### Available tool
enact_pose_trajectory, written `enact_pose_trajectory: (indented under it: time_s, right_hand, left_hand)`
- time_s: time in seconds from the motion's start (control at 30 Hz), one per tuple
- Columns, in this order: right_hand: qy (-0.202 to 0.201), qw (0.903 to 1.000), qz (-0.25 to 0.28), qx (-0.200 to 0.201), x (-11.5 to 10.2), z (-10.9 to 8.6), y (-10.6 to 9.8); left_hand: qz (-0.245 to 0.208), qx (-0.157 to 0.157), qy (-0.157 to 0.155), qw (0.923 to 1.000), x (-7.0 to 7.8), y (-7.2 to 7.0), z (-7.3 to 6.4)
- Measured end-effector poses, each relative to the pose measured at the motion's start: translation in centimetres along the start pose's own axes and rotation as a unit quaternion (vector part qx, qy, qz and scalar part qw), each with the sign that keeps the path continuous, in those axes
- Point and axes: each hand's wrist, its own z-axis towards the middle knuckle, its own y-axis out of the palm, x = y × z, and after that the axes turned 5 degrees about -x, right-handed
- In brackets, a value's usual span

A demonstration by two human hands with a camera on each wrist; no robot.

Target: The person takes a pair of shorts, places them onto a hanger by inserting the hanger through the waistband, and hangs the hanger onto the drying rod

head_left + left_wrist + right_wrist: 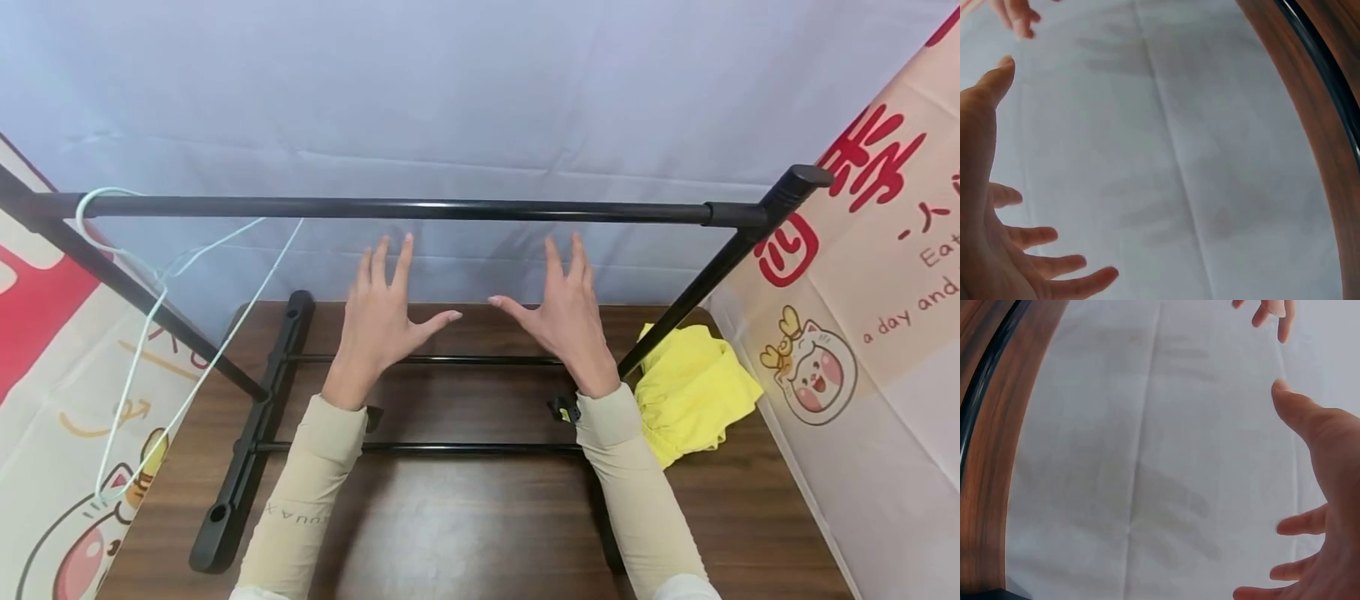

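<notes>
The left hand (378,329) and right hand (567,321), fingers spread and grasping nothing, hover near the black rack (450,209), whose long foot (251,442) apparently steadies it on the wooden table (450,525), supporting a pale hanger (217,358), with yellow cloth (693,387) lying at its right

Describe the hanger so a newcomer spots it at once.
Find the black rack on the table, then follow its top bar to the left end. The hanger hangs there: thin and pale mint, unlike the thick tubing of the black rack.
</notes>
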Motion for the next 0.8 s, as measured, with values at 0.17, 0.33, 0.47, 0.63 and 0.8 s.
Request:
enact_pose_trajectory:
  time_s: [0.17,0.33,0.47,0.63,0.8]
  right_hand:
    - [-0.002,0.9993,0.035,-0.01,-0.3,-1.3,-1.5]
    - [-0.024,0.9966,0.069,-0.036,-0.4,-2.4,-2.8]
    - [-0.043,0.9949,0.07,-0.058,-0.4,-3.3,-3.6]
    - [-0.068,0.9946,0.059,-0.052,-0.1,-4.6,-4.4]
    - [-0.072,0.9952,0.057,-0.034,0.6,-5.8,-5.6]
  left_hand:
    - [-0.074,-0.003,0.002,0.9972,1.5,-1.1,-0.9]
    - [-0.115,-0.002,-0.003,0.9933,2.5,-1.6,-1.7]
    - [-0.126,-0.011,-0.004,0.992,3.4,-1.6,-2.5]
    - [-0.147,-0.047,-0.004,0.9881,4.6,-1.2,-3.5]
    - [-0.2,-0.099,-0.015,0.9746,6.4,-0.4,-4.6]
